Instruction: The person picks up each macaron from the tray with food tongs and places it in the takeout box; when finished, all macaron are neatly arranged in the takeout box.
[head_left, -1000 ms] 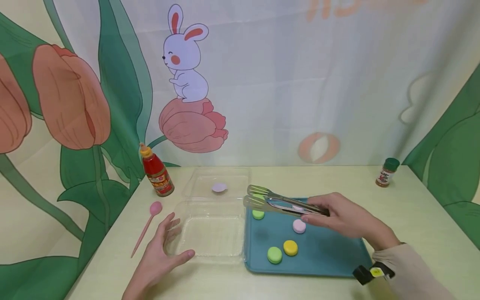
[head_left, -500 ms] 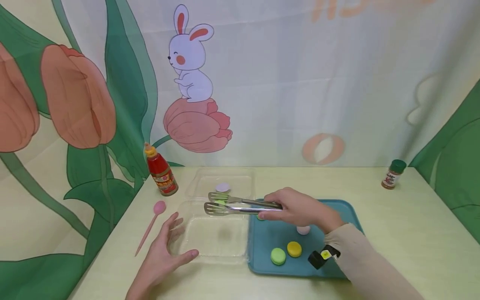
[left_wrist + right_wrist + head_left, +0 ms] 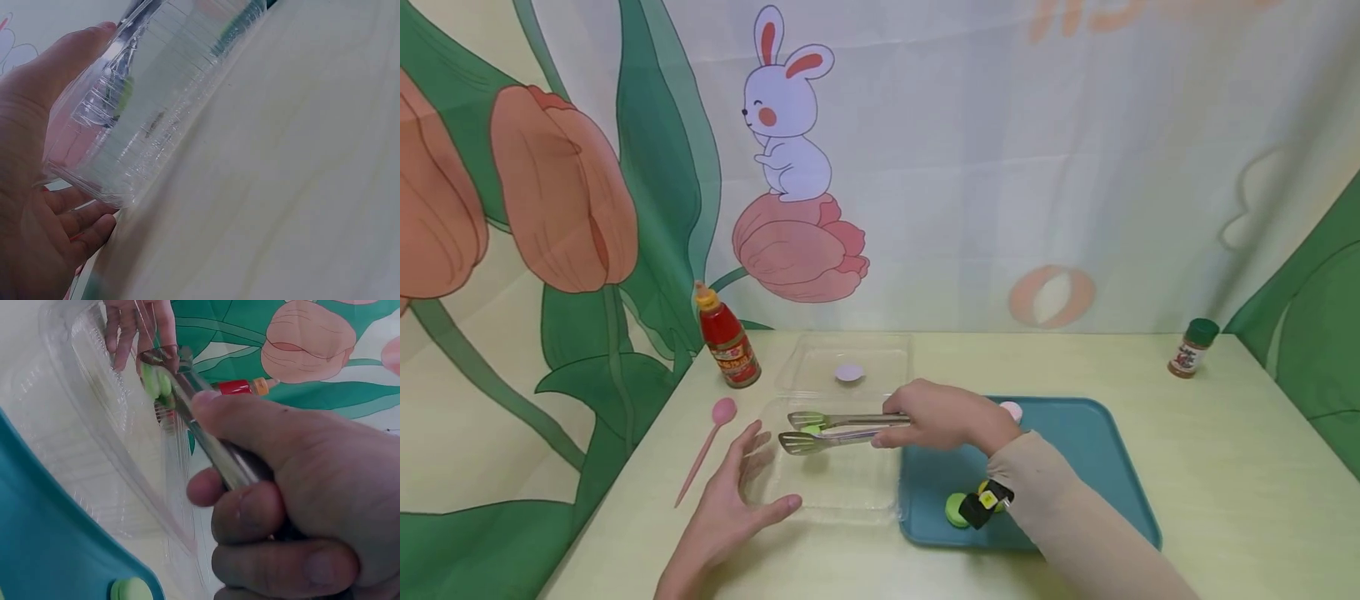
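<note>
My right hand [image 3: 943, 417] grips metal tongs [image 3: 857, 419] with slotted ends. Between those ends sits a green macaron [image 3: 156, 381], over the inside of a clear plastic container [image 3: 850, 504]. The container's hinged lid lies folded back behind it, with a pale lilac round patch [image 3: 850, 372] on it. My left hand [image 3: 730, 500] spans the container's near left corner, thumb along the front wall and fingers on the left side. On the blue tray [image 3: 1075, 442] are a green macaron [image 3: 957, 510], a yellow macaron [image 3: 983, 487] partly hidden by my right wrist, and a pale pink macaron [image 3: 1012, 411].
A pink spoon [image 3: 707, 450] lies left of the container. Behind it stands a red sauce bottle [image 3: 730, 343] with a yellow cap. A small spice jar [image 3: 1192, 348] with a green lid stands at the far right. A printed curtain [image 3: 940, 183] hangs behind the table.
My right hand has carried the tongs and green macaron leftward from above the tray to the container, and lower. My left hand stays at the container's corner.
</note>
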`<action>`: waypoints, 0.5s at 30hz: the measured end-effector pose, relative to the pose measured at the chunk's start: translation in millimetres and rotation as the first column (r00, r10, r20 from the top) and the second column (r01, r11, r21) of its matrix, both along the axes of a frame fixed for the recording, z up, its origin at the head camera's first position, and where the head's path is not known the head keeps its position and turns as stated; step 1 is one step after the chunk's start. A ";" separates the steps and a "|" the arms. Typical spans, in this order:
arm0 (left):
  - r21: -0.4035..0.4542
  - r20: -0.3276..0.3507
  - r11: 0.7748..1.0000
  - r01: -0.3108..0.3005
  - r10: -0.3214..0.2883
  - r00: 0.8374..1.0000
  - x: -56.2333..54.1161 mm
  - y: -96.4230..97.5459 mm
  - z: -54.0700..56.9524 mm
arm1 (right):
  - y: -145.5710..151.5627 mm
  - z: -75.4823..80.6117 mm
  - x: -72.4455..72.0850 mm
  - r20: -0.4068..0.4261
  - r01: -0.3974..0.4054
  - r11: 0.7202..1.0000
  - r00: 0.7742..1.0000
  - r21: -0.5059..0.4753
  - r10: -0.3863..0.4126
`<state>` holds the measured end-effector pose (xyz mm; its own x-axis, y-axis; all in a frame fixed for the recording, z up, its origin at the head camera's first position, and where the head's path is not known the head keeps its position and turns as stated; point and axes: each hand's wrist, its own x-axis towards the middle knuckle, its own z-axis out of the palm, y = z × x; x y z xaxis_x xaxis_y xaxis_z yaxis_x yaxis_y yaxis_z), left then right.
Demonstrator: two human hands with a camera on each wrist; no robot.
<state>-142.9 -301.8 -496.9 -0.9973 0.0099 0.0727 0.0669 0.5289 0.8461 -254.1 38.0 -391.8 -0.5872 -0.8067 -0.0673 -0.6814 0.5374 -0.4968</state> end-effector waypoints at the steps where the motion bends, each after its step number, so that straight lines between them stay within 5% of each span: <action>1: 0.002 -0.003 1.000 0.001 -0.001 1.000 -0.6 0.4 -0.5 | -1.9 0.2 -0.1 0.000 0.001 1.000 1.000 0.005 -0.001; 15: 0.008 0.031 1.000 -0.001 0.000 1.000 -1.7 1.4 1.6 | -26.9 -3.2 2.4 0.005 0.065 0.992 0.998 0.111 -0.066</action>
<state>-144.6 -300.3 -495.3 -0.9991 0.0090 0.0422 0.0407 0.5219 0.8520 -251.6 11.1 -395.0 -0.6374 -0.7539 -0.1592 -0.6388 0.6325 -0.4380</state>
